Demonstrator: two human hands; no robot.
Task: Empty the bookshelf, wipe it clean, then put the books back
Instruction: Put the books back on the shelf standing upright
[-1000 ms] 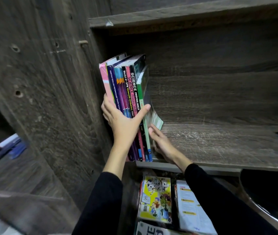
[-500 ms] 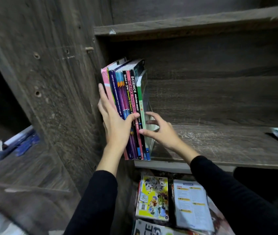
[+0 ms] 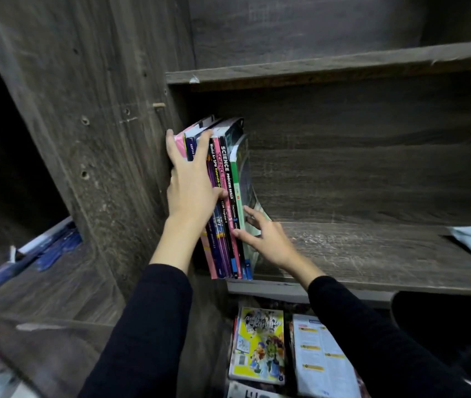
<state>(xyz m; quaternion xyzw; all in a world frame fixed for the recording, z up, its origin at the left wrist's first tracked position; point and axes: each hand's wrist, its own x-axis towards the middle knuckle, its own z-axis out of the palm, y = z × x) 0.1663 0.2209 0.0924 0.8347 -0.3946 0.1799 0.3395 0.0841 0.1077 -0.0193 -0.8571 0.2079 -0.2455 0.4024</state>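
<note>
Though slim and glossy, upright books (image 3: 229, 179) under left hand (image 3: 191, 191), right hand (image 3: 268, 242).

- Left hand (image 3: 191, 191): slid higher up the spines of the books (image 3: 223, 168), fingertips now near their top edge.
- Right hand (image 3: 268, 239): risen from shelf level 1 s ago to the green book (image 3: 239, 202).
</note>
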